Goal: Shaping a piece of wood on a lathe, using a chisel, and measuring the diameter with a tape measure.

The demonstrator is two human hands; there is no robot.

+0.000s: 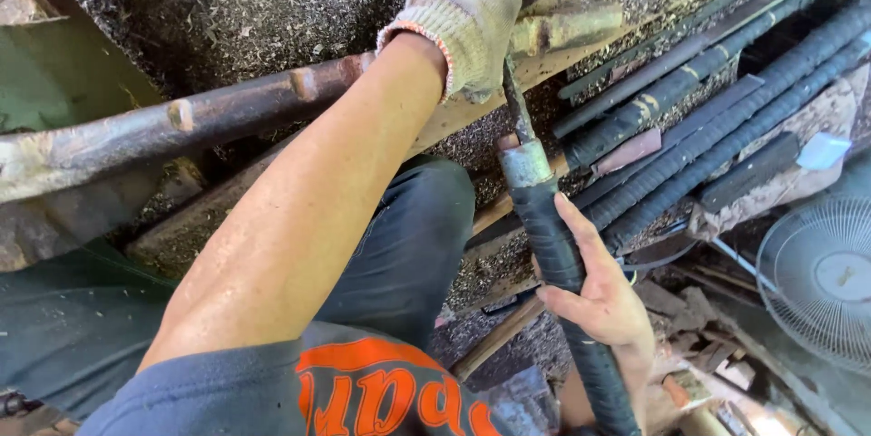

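Note:
My left hand (463,19), in a white knit glove, is closed around the thin metal shaft (519,114) of a long tool near the top of the view. Beside the glove lies a rusty yellowish metal piece (567,29). Below a grey metal collar (524,164), the tool continues as a thick handle wrapped in black tape (558,254). My bare right hand (603,304) grips this handle lower down, thumb pointing up along it. The tool runs steeply from the lower right up to the glove. What its tip touches is hidden by the glove.
A thick rusted pipe (181,123) crosses from the left. Several black ribbed bars (726,118) lie stacked at the right. A fan's wire guard (821,277) sits at the lower right. Shavings (290,9) cover the surface above, and wooden planks (494,214) and scraps lie below.

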